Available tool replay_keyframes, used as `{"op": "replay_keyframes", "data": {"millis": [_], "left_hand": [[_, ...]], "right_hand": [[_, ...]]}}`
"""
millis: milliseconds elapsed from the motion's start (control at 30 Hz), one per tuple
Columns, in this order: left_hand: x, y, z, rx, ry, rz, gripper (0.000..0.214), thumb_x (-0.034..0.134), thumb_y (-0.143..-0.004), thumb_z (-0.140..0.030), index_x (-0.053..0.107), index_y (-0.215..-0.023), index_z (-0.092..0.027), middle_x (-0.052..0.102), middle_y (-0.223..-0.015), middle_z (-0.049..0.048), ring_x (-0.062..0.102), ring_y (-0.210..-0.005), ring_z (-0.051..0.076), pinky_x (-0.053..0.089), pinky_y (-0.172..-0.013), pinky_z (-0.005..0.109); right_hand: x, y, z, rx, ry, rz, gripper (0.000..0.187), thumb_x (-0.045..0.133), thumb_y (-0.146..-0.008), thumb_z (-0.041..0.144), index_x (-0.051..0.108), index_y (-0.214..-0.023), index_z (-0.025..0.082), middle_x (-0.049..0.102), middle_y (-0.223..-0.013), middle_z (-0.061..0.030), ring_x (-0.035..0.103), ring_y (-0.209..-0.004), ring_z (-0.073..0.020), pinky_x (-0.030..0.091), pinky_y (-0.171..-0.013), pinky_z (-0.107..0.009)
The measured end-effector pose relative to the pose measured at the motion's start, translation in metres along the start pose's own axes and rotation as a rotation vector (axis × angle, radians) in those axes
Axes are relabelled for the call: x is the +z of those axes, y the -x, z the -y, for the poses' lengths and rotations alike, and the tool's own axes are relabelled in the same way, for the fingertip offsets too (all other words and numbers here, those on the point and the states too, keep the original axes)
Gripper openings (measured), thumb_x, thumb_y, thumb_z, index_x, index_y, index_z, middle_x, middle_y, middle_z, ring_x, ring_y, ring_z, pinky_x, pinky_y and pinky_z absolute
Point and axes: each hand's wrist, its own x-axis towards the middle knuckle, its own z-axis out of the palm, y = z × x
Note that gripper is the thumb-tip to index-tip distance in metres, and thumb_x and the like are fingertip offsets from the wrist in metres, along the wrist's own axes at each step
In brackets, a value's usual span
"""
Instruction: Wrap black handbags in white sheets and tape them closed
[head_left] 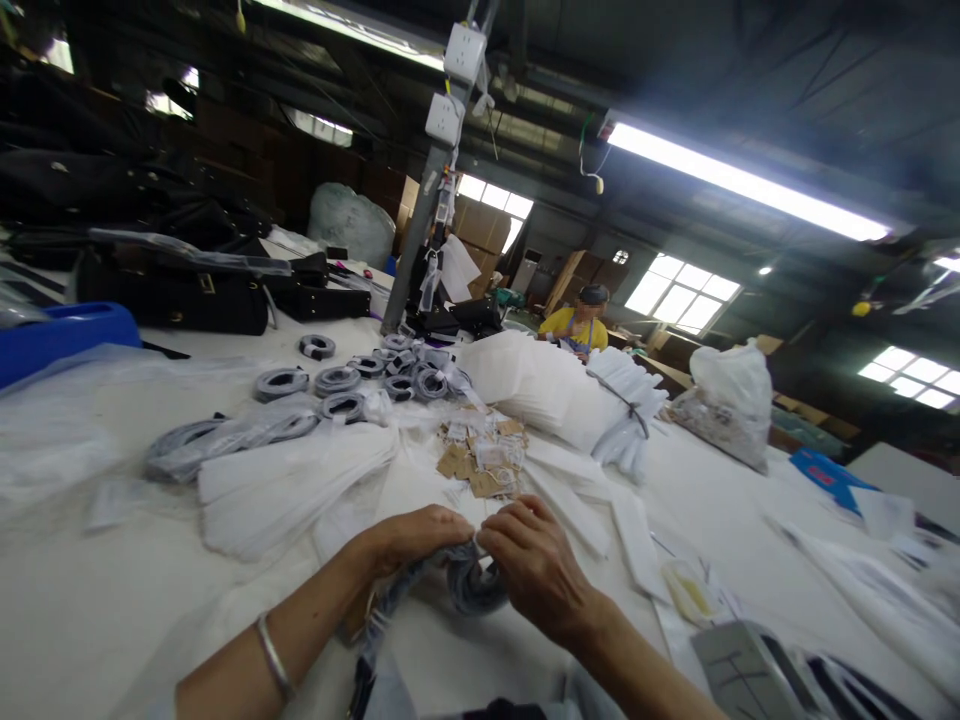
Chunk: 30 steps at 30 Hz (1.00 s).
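Observation:
Near the front of the table, my left hand [420, 535] is closed over the top of a coiled grey-blue strap [474, 592]. A length of the strap hangs down below that hand, its lower end dark. My right hand [536, 565] has its fingers pinched at the coil's upper right side, close to the left fingertips. A small pale piece shows between the hands, too small to name. Just beyond my fingers lies a pile of brown cardboard tags [484, 460] with clear bits among them. White flat sleeves [300, 490] are fanned out to the left.
Several coiled straps [341, 380] lie beyond the sleeves. Stacked white foam sheets [532, 380] and a tied bundle [626, 420] stand behind the tags. Black bags [172, 290] and a blue bin [67, 335] are left; a post [420, 220] rises mid-table. Farther back sits a person in yellow [574, 325].

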Motion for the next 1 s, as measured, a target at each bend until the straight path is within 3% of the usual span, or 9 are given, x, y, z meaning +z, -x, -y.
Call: {"op": "replay_keyframes", "data": {"millis": [133,300,500,733,1000], "left_hand": [[0.017,-0.006,-0.003,0.016,-0.017,0.065,0.025,0.058,-0.072,-0.042,0.057,-0.064,-0.018,0.05,-0.065,-0.0032,0.042,-0.067,0.014,0.038,-0.068,0.028],[0.031,-0.002,-0.027,0.0,-0.064,0.059,0.019,0.061,-0.065,-0.038,0.059,-0.063,-0.019,0.052,-0.067,-0.0034,0.043,-0.071,0.014,0.037,-0.072,0.027],[0.058,0.032,-0.056,-0.107,-0.188,-0.023,0.027,0.067,-0.064,-0.041,0.058,-0.066,-0.016,0.043,-0.057,-0.006,0.033,-0.055,0.01,0.026,-0.053,0.025],[0.101,0.073,-0.053,0.006,-0.407,-0.221,0.036,0.061,-0.075,-0.052,0.06,-0.078,-0.016,0.048,-0.062,-0.0056,0.039,-0.057,0.01,0.028,-0.053,0.024],[0.132,0.092,-0.04,0.142,-0.762,-0.449,0.017,0.064,-0.073,-0.036,0.066,-0.076,-0.019,0.064,-0.077,0.0018,0.055,-0.079,0.019,0.04,-0.076,0.029]], "right_hand": [[-0.021,0.013,0.012,-0.032,0.067,-0.024,0.023,0.04,-0.099,0.013,0.061,-0.092,0.018,0.068,-0.083,-0.0042,0.058,-0.08,-0.0179,0.036,-0.084,-0.037],[-0.044,0.023,0.03,-0.03,0.143,-0.096,0.021,0.044,-0.098,0.011,0.064,-0.101,0.017,0.068,-0.085,-0.0054,0.057,-0.084,-0.019,0.036,-0.086,-0.039],[-0.063,0.033,0.062,0.03,0.078,-0.098,0.024,0.043,-0.098,0.012,0.067,-0.095,0.017,0.066,-0.081,-0.0063,0.052,-0.077,-0.0197,0.037,-0.076,-0.037],[-0.061,0.055,0.09,0.296,-0.16,-0.201,0.016,0.06,-0.093,0.017,0.074,-0.095,0.025,0.066,-0.078,-0.0033,0.055,-0.076,-0.0182,0.042,-0.073,-0.032],[-0.064,0.068,0.117,0.594,-0.277,-0.057,0.014,0.07,-0.081,0.012,0.074,-0.084,0.026,0.07,-0.08,-0.0007,0.064,-0.078,-0.018,0.046,-0.074,-0.029]]}}
